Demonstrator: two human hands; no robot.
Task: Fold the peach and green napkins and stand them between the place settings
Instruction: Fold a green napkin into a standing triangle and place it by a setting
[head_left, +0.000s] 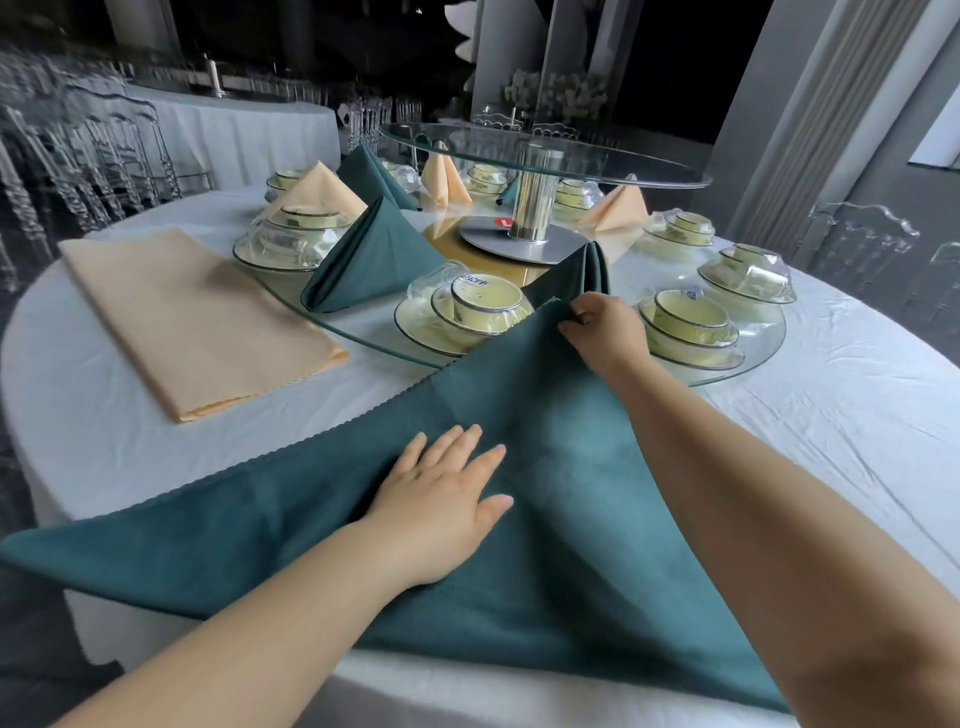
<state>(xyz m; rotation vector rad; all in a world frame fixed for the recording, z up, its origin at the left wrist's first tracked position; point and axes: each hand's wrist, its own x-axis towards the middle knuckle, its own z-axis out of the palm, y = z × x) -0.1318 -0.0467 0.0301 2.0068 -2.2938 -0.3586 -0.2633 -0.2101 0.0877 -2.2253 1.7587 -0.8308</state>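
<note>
A large green napkin (561, 519) lies spread over the near edge of the round table as a wide triangle. My left hand (441, 499) presses flat on its middle with straight fingers. My right hand (602, 332) pinches its far tip, lifted next to a wrapped place setting (467, 312). A flat folded peach napkin (197, 322) lies to the left. Folded green napkins (374, 260) and peach napkins (317, 189) stand between settings further round.
The white tablecloth (831, 415) covers the table. A glass ring (727, 374) carries several wrapped bowl-and-plate sets (691, 327). A raised glass turntable (545, 150) on a metal post stands at the centre. Clear chairs (862, 244) stand around.
</note>
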